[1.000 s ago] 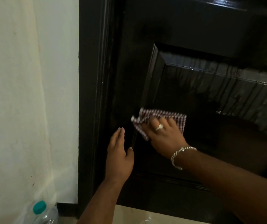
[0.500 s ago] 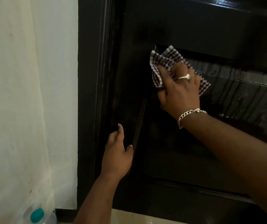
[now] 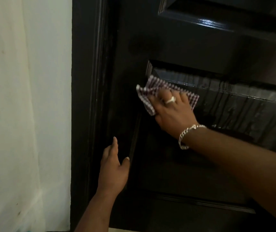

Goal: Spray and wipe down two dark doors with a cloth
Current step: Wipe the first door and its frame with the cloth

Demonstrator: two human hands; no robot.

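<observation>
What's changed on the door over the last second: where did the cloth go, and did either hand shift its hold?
The right hand swept the checked cloth up to the panel's top left corner, then partway back down. It presses the cloth flat on the door throughout. The left hand stays open near the door's left edge. The bottle has left the view.

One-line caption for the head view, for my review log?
Right hand presses a checked cloth against the wet dark door panel; left hand rests open on the door.
</observation>
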